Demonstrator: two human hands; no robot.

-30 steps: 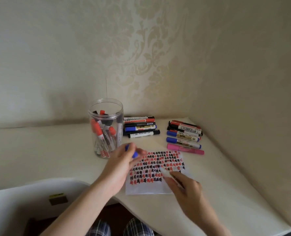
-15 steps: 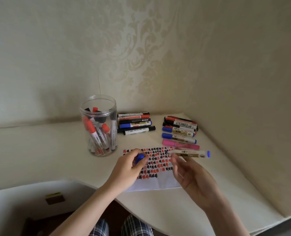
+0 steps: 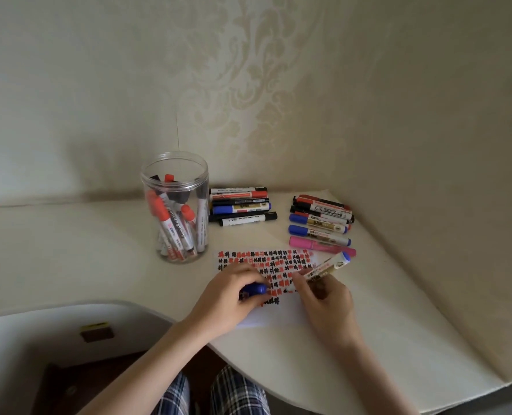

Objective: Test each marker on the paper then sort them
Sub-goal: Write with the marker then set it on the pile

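A white paper (image 3: pixel 275 317) covered with rows of red and black marks lies on the cream table (image 3: pixel 84 250). My right hand (image 3: pixel 323 298) holds an uncapped blue marker (image 3: pixel 328 266) slanted, its tip end down at the paper and its blue tail up to the right. My left hand (image 3: pixel 230 290) rests on the paper's left part and pinches the blue cap (image 3: pixel 254 289). A clear jar (image 3: pixel 175 206) at the left holds several red and black markers. Two lying piles of markers sit behind the paper: one in the middle (image 3: pixel 239 209), one at the right (image 3: pixel 320 221).
A pink marker (image 3: pixel 308 243) lies nearest the paper in the right pile. Walls close the table at the back and right. The table's curved front edge runs below my hands, with a white chair part (image 3: pixel 69 330) at the lower left and my plaid-clad legs (image 3: pixel 219 393).
My right hand has turned the marker from level above the paper to slanted, tip down onto the paper. My left hand with the cap stays on the paper's left side.
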